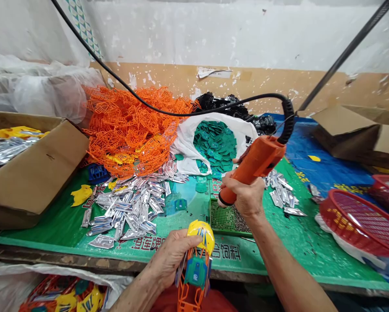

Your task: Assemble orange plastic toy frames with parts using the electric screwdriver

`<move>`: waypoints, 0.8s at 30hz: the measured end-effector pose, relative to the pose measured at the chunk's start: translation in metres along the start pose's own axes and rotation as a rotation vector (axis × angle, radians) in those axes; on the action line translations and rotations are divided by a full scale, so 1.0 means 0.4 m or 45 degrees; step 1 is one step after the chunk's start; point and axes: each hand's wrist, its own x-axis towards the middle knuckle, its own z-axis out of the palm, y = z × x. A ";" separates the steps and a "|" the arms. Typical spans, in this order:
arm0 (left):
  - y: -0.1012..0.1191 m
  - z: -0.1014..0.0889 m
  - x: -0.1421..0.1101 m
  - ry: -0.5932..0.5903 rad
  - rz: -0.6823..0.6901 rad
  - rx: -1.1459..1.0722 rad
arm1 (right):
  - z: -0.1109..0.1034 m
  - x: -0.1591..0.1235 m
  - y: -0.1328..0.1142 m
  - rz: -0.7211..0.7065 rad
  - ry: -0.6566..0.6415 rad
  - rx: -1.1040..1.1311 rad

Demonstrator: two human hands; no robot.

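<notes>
My left hand (171, 255) is closed around a small toy assembly (197, 264) with a yellow top, a blue middle piece and an orange frame, held upright at the table's near edge. My right hand (244, 197) grips an orange electric screwdriver (256, 167) with a black coiled cable (287, 119), its tip pointing down over a green screw tray (225, 219). Shiny silver plastic parts (132, 208) lie spread on the green mat to the left of the tray.
A heap of orange frames (129, 125) sits behind the silver parts. A white bag of green pieces (215, 145) and black parts (227, 106) lie further back. Cardboard boxes stand at left (35, 173) and right (353, 132). Red baskets (360, 221) sit at right.
</notes>
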 end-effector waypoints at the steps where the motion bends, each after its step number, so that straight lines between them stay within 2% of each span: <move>1: -0.001 0.000 0.000 0.008 0.000 -0.003 | 0.000 0.000 0.002 0.002 -0.001 -0.001; 10: -0.005 -0.003 -0.002 -0.016 0.022 0.001 | -0.001 0.001 0.016 0.015 -0.001 -0.035; 24: 0.003 0.006 -0.008 0.025 -0.008 0.006 | 0.001 -0.006 0.008 -0.002 -0.015 -0.031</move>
